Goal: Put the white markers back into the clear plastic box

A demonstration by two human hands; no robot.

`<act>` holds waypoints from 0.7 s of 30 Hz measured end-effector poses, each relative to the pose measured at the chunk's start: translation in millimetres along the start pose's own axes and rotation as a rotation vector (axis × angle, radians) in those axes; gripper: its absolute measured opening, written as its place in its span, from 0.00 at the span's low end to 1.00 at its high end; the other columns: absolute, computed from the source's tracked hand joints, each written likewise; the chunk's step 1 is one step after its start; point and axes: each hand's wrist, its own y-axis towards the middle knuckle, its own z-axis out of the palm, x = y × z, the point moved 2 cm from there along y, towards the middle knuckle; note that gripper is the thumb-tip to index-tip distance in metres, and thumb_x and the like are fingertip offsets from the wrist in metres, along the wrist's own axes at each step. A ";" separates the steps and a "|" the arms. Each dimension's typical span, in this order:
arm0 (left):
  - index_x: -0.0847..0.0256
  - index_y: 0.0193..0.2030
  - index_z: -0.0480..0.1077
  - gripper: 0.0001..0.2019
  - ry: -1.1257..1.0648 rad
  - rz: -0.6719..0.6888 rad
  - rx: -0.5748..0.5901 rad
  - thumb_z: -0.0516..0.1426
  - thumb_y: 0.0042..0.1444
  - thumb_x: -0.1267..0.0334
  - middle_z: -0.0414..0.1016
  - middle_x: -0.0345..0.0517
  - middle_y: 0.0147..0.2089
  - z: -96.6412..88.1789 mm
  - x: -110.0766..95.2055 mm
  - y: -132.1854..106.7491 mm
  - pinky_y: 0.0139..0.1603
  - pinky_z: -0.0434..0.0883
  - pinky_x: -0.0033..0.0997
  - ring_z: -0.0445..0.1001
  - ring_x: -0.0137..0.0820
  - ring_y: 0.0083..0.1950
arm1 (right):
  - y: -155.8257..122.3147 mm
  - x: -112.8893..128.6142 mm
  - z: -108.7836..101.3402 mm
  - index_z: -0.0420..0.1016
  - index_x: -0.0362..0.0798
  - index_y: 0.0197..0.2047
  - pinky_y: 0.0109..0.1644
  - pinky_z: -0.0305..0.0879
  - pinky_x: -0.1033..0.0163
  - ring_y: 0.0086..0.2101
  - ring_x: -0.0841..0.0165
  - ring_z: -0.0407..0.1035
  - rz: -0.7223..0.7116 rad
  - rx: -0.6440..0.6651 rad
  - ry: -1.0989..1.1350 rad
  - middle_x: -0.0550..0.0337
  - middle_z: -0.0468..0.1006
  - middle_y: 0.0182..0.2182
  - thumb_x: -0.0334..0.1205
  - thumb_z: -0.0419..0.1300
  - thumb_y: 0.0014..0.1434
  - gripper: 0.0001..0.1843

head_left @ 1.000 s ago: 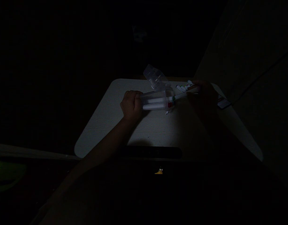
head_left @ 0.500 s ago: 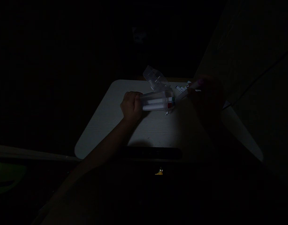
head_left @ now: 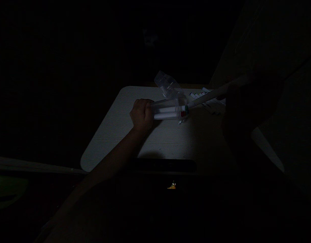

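Observation:
In the dim head view my left hand (head_left: 141, 114) is wrapped round the closed end of a clear plastic case (head_left: 163, 103), tilted on its side over the table. Its transparent lid (head_left: 168, 84) stands open on the far side. White markers (head_left: 165, 115) lie inside, with red, green and blue ends at the mouth. My right hand (head_left: 249, 101), very dark, is closed on a long pale marker (head_left: 211, 96) whose far tip points at the mouth of the case. Whether that tip touches the case is unclear. Behind it, several loose markers (head_left: 196, 96) lie on the table.
A small pale table (head_left: 107, 131) with rounded corners has a dark slot (head_left: 165, 165) along its near edge. Another small white piece (head_left: 180, 122) lies under the case mouth. A dark cable (head_left: 300, 65) runs at the right. Something green (head_left: 8, 190) is at the lower left.
My right hand has moved right, and more of the marker's length shows. More loose markers are uncovered behind it. My left hand and the case have stayed in place.

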 end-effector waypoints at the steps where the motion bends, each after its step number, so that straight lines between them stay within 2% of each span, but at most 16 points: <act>1: 0.59 0.36 0.71 0.25 -0.002 -0.001 0.002 0.37 0.63 0.50 0.74 0.48 0.35 -0.1 -0.2 0.0 0.43 0.64 0.37 0.70 0.35 0.41 | 0.5 1.2 0.6 0.57 0.54 0.49 0.40 0.76 0.57 0.44 0.64 0.73 0.004 -0.010 0.041 0.55 0.68 0.47 0.43 0.56 0.59 0.16; 4: 0.59 0.36 0.71 0.24 -0.011 -0.012 0.007 0.38 0.63 0.51 0.73 0.49 0.35 -0.1 -0.6 -0.1 0.43 0.64 0.38 0.69 0.35 0.40 | 1.7 5.4 1.7 0.56 0.52 0.46 0.33 0.76 0.58 0.39 0.65 0.74 -0.025 -0.058 0.158 0.56 0.69 0.41 0.37 0.58 0.56 0.17; 6: 0.59 0.36 0.71 0.24 -0.015 -0.014 0.002 0.38 0.63 0.51 0.73 0.48 0.35 -0.1 -0.3 -0.3 0.43 0.64 0.37 0.69 0.35 0.40 | 1.1 7.3 2.2 0.56 0.52 0.45 0.32 0.76 0.60 0.39 0.66 0.74 -0.040 -0.070 0.146 0.57 0.69 0.40 0.34 0.57 0.56 0.16; 11: 0.58 0.37 0.71 0.24 -0.032 -0.003 -0.001 0.38 0.63 0.50 0.74 0.48 0.36 0.6 1.2 -0.7 0.44 0.64 0.37 0.70 0.35 0.41 | -5.8 6.1 6.0 0.57 0.53 0.45 0.34 0.75 0.59 0.34 0.70 0.74 -0.022 0.014 0.064 0.61 0.74 0.38 0.32 0.55 0.57 0.14; 13: 0.58 0.36 0.71 0.24 -0.026 -0.012 0.002 0.38 0.63 0.50 0.74 0.48 0.35 0.7 1.2 -0.5 0.44 0.64 0.37 0.70 0.35 0.41 | -8.9 2.1 7.3 0.59 0.54 0.46 0.36 0.74 0.58 0.34 0.69 0.74 -0.021 0.046 0.074 0.61 0.73 0.38 0.34 0.57 0.56 0.15; 16: 0.59 0.36 0.71 0.24 -0.011 -0.005 -0.003 0.38 0.63 0.50 0.74 0.48 0.35 0.2 -0.2 0.3 0.44 0.64 0.37 0.70 0.35 0.41 | -12.5 -8.2 8.8 0.60 0.54 0.47 0.40 0.72 0.58 0.41 0.66 0.72 -0.016 0.087 0.049 0.58 0.71 0.42 0.40 0.58 0.56 0.16; 18: 0.59 0.36 0.71 0.24 -0.010 0.002 -0.004 0.38 0.63 0.50 0.74 0.48 0.35 -0.3 -1.5 1.0 0.43 0.64 0.37 0.70 0.35 0.40 | -14.8 -16.9 9.8 0.59 0.53 0.48 0.41 0.71 0.59 0.43 0.66 0.71 0.025 0.108 0.058 0.57 0.70 0.43 0.41 0.59 0.56 0.17; 21: 0.59 0.36 0.72 0.25 -0.012 0.002 -0.002 0.38 0.63 0.51 0.74 0.49 0.35 -0.8 -2.9 1.8 0.43 0.64 0.37 0.70 0.35 0.40 | -19.0 -28.9 12.2 0.58 0.53 0.49 0.40 0.70 0.61 0.42 0.67 0.71 0.089 0.162 0.090 0.56 0.72 0.42 0.41 0.58 0.56 0.18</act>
